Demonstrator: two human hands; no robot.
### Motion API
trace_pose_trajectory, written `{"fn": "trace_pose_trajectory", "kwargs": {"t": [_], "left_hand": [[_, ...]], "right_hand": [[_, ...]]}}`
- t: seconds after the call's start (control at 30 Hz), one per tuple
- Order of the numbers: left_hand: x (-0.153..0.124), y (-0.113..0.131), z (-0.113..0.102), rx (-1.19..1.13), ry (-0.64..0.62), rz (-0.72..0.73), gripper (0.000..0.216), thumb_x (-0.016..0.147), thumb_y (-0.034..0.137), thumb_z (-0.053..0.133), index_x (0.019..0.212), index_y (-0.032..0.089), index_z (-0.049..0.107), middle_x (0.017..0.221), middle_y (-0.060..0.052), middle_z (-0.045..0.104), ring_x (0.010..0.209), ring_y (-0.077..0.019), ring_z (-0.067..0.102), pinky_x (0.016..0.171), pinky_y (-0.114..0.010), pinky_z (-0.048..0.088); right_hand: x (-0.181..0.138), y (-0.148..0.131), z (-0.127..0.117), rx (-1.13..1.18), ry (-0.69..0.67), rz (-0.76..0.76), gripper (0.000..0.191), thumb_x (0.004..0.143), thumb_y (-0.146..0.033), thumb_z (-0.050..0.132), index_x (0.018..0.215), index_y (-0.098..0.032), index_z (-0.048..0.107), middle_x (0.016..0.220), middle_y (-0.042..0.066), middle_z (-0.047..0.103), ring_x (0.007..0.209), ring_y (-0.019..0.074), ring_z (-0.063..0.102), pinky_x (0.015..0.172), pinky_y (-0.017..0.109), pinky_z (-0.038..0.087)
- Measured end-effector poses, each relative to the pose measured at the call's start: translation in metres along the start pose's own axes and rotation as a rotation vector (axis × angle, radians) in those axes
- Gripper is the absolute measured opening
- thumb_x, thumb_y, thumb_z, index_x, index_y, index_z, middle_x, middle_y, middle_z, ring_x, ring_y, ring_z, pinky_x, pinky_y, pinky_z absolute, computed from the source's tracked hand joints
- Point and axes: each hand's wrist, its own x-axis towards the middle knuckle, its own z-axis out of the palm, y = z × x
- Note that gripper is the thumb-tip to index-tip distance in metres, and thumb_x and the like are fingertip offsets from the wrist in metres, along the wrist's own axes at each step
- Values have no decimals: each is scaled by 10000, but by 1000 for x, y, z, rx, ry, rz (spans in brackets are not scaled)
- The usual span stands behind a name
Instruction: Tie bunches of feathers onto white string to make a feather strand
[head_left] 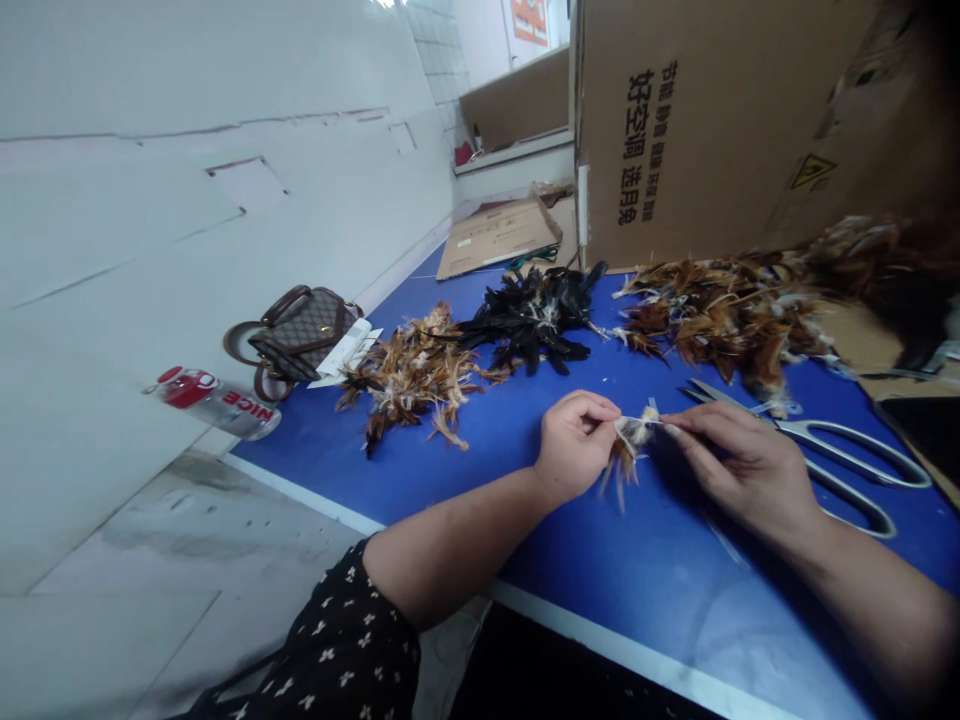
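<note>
- My left hand (574, 445) is curled shut, pinching the pale base end of a small tuft of brown feathers (628, 450) between thumb and fingers.
- My right hand (739, 460) pinches the same tuft from the right with its fingertips; the tuft sits between my 2 hands, just above the blue table (600, 570), its brown tips hanging toward me.
- Just right of my right hand, big steel scissors (840, 455) lie flat on the table.
- Farther out lie 3 feather heaps: a brown pile (409, 375) at left, a black pile (536, 315) in the middle, a long brown pile (720, 310) at right.
- Far left sit a handbag (296, 335) and a bottle with a red label (214, 400).
- A cardboard box (720, 120) stands behind the heaps.
</note>
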Motion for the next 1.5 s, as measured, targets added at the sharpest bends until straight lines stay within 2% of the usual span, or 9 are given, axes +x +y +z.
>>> {"fn": "trace_pose_trajectory", "kwargs": {"t": [0.13,0.27,0.47,0.53,0.7,1.03,1.17,1.33,1.5], "left_hand": [[1,7,1,-179,-33,-230,442,741,458,1030,802,155,715,1012,-85,765,815,-144,740,771,-312,647],[-2,21,3,-275,-204,-291,517,774,555,1016,868,159,697,1116,-107,809,809,-131,736,748,-299,627],[-5,22,6,-340,-276,-416,582,794,622,992,898,186,620,854,-42,787,731,-126,688,733,-294,560],[-6,21,8,-350,-259,-404,615,763,633,1005,866,201,580,760,-9,737,758,-141,701,784,-310,574],[-11,27,10,-269,-228,-471,561,767,573,988,874,209,574,729,4,706,570,-92,566,580,-251,459],[-16,28,10,-251,-174,-504,556,748,557,983,854,211,561,651,33,661,449,-77,508,442,-220,366],[-13,32,10,-256,-105,-508,585,746,625,989,889,182,634,721,-5,731,484,-73,537,472,-220,394],[-5,31,10,-286,-46,-372,535,744,583,1014,885,152,730,1020,-96,838,713,-99,667,673,-253,542],[-4,19,9,-172,-81,-285,502,768,601,995,834,160,765,1211,-136,821,955,-177,745,896,-351,616]], "right_hand": [[-3,8,3,-43,-100,112,189,1098,-387,647,1011,-278,775,907,58,815,781,236,769,758,375,618],[-7,11,5,-159,-277,142,321,1120,-430,543,895,-260,697,805,53,752,689,213,689,674,351,526],[-13,7,10,-443,-437,108,285,1046,-366,520,814,-263,648,721,42,717,587,197,615,608,355,361],[-14,6,11,-480,-421,115,314,1037,-369,512,766,-266,631,681,46,703,568,199,600,595,363,316],[-14,4,15,-556,-322,150,346,1002,-442,549,723,-257,638,699,80,743,553,212,597,578,359,284],[-17,6,24,-617,-305,131,391,1035,-465,543,757,-229,683,724,111,738,576,219,591,576,356,227],[-15,9,20,-526,-302,74,347,1068,-395,520,808,-232,682,784,82,743,617,200,618,588,341,301],[-11,17,11,-375,-279,15,367,1126,-385,486,859,-250,700,827,54,723,709,192,663,689,319,483],[-11,18,10,-153,-231,11,274,1130,-397,573,1139,-266,813,989,93,785,805,217,730,759,354,590]]}}
